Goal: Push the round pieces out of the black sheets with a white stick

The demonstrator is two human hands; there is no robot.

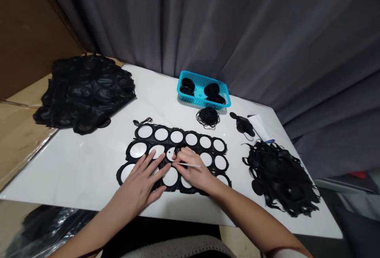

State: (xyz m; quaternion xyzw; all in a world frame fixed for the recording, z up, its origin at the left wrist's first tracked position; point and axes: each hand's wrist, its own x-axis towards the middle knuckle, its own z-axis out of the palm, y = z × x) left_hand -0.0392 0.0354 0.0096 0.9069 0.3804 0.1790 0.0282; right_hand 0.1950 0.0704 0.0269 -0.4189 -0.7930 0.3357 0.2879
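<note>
A black rubber sheet [166,141] with rows of round cut-out holes lies flat on the white table [74,167] in front of me. My left hand [142,180] rests flat on its lower left part with the fingers spread. My right hand [192,167] sits on the sheet's middle, fingers curled round a thin white stick [187,165] that points left across the hand.
A heap of black sheets [84,91] lies at the back left. A blue basket [203,90] with black rings stands at the back, a small bundle of thin rings [208,117] before it. Black scraps [280,176] pile up at the right, near a white packet [260,127].
</note>
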